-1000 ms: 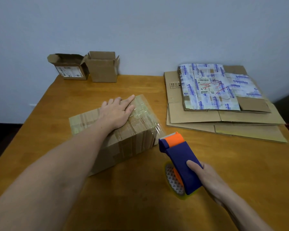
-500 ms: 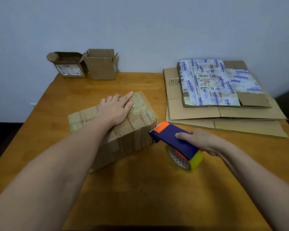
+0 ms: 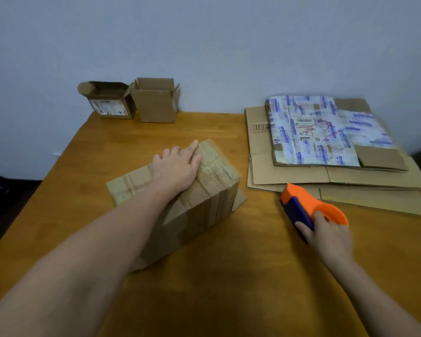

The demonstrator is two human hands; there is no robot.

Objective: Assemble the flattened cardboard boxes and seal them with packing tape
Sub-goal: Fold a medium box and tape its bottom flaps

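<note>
A taped-up cardboard box [image 3: 204,198] sits in the middle of the wooden table [image 3: 229,276]. My left hand [image 3: 178,169] lies flat on its top with straight fingers. My right hand [image 3: 326,235] grips the blue handle of an orange and blue tape dispenser [image 3: 309,207], which is down at the table to the right of the box and apart from it. A stack of flattened cardboard boxes [image 3: 326,161] lies at the right, the top one covered in printed tape.
Two small open cardboard boxes [image 3: 131,100] stand at the table's back left against the wall. The stack of flat cardboard reaches close to the table's right edge. Bare tabletop shows in front of the box.
My right hand has carried the tape dispenser away from the box's right end, rightwards towards the flat cardboard stack. My left hand has stayed on the box.
</note>
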